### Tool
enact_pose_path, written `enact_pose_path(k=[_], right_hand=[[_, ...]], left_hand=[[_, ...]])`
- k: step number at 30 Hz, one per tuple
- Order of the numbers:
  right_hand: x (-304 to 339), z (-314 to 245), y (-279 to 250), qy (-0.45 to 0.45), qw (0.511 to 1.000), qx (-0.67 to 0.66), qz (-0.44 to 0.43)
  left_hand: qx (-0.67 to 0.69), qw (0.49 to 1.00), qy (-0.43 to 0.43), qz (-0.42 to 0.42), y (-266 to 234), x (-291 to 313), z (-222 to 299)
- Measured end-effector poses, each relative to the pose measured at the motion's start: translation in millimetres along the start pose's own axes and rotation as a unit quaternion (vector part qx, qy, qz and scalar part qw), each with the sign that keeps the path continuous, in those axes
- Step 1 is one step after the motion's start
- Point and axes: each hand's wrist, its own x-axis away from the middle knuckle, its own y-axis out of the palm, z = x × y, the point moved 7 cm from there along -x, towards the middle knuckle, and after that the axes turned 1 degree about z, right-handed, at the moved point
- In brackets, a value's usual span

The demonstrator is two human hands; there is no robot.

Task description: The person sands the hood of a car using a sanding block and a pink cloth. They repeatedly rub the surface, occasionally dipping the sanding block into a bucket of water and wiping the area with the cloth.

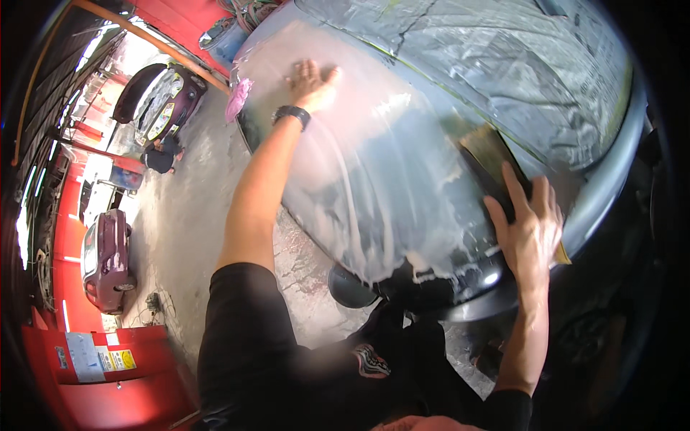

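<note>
In front of me is a car hood (374,165), greyish blue with pink-white patches and milky wet streaks running toward its near edge. My left hand (313,86) lies flat on the far left part of the hood, fingers spread, with a dark band on the wrist. My right hand (532,223) is at the right side of the hood, pressing on what looks like a brown sheet of sandpaper (491,152). Part of the sheet is hidden under the palm, and a yellowish corner sticks out by the wrist.
Crinkled clear plastic sheeting (532,65) covers the windshield area. A pink cloth or bag (238,99) hangs at the hood's left edge. Across the concrete floor (194,201) stand a maroon car (108,258) and another with its hood raised (164,100), a person (162,156) crouching beside it.
</note>
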Motion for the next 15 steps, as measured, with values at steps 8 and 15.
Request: enact_pose_path(k=[8,15], right_hand=[[-6.7,-5.9,6.9,0.002,1.0,0.008,-0.027],[-7.2,-6.0,4.3,-0.012,1.0,0.007,-0.011]], left_hand=[[-0.006,0.987,-0.162,0.016,5.4,-120.4,-185.4],[0.002,0.986,-0.164,0.006,-12.9,-50.1,-124.3]])
